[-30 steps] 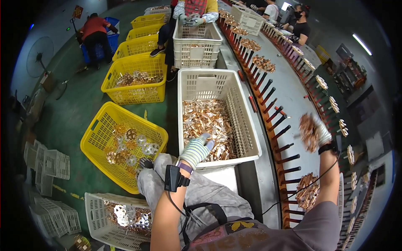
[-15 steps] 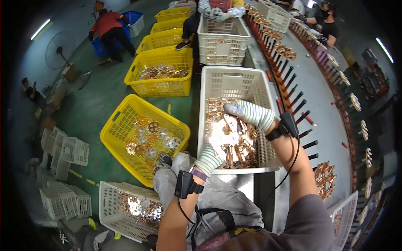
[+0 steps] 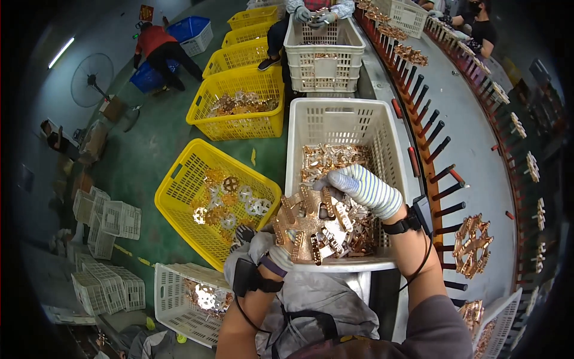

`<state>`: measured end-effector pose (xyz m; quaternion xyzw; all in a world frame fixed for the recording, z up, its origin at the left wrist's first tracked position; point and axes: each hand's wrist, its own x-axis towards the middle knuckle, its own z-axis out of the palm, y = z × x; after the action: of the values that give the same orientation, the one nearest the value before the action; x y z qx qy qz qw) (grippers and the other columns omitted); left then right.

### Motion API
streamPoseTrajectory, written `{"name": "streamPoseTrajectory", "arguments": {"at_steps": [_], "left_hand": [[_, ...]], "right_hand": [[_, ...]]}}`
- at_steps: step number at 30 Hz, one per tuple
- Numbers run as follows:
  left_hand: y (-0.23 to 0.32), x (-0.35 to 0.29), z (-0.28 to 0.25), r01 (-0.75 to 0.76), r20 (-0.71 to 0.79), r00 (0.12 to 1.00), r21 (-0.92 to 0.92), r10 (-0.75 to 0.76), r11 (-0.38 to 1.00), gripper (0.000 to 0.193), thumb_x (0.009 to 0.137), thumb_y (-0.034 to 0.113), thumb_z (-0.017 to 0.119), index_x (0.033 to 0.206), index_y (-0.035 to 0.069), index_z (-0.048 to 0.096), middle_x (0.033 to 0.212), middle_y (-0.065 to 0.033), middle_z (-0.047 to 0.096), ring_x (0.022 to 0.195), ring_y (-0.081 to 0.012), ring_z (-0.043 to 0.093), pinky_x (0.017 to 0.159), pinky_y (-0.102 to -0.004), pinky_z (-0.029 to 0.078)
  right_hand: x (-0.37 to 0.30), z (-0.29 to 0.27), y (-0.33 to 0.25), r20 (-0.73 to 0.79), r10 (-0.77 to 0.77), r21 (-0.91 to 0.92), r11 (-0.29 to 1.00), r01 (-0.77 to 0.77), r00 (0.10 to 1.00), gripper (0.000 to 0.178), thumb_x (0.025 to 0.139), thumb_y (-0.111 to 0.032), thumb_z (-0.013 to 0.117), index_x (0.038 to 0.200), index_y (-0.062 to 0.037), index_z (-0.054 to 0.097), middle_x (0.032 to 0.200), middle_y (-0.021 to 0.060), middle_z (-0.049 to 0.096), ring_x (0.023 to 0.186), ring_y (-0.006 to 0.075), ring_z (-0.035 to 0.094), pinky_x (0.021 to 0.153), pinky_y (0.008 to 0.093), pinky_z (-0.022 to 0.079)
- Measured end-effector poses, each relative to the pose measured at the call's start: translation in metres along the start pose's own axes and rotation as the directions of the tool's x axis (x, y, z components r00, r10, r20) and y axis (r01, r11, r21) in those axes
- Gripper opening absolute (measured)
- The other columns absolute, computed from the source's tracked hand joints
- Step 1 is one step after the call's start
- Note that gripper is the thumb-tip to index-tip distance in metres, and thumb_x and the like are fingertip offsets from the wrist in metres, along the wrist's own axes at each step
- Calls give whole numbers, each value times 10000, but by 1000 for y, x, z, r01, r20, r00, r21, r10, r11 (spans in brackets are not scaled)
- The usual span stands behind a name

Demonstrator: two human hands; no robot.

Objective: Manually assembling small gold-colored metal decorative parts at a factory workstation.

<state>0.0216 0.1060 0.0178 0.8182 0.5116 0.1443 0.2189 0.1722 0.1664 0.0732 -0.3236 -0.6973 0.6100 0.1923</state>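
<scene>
A round, spoked copper-coloured frame with small comb-like pieces round its rim is held up at the near end of a white plastic crate. My left hand, in a striped glove, grips the frame from its lower left; its fingers are mostly hidden behind it. My right hand, gloved alike with grey fingertips, closes its fingers at the frame's upper right edge. Inside the crate lies a heap of loose shiny copper-coloured pieces, under and beyond the frame.
A yellow basket with spoked frames stands to the left, another white crate below it. On the right runs a conveyor with dark pegs; a copper-coloured frame hangs there. A co-worker's gloved hands are over the far crate.
The frame has come up out of the crate towards me. My left hand has moved down and left with it, and my right hand has lowered to its edge. The view has shifted slightly.
</scene>
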Motion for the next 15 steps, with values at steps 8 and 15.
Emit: {"name": "streamPoseTrajectory", "arguments": {"at_steps": [8,15], "left_hand": [[3,-159,77,-121,-45,992,-30,120,992,468,865,219,544,1288,31,475,1189,-182,557,1106,-327,533,983,-412,415],[23,-19,39,-142,-111,984,-28,138,989,429,862,243,553,1244,48,522,1126,-162,595,1045,-316,570,944,-414,442]], "right_hand": [[-27,28,-26,-120,-345,-587,780,214,931,377,926,-321,566,1108,3,631,959,181,679,871,275,672,772,365,519],[-20,82,-25,53,-179,-299,936,187,982,244,872,-241,627,955,-11,624,779,73,626,728,180,599,711,307,500]]}}
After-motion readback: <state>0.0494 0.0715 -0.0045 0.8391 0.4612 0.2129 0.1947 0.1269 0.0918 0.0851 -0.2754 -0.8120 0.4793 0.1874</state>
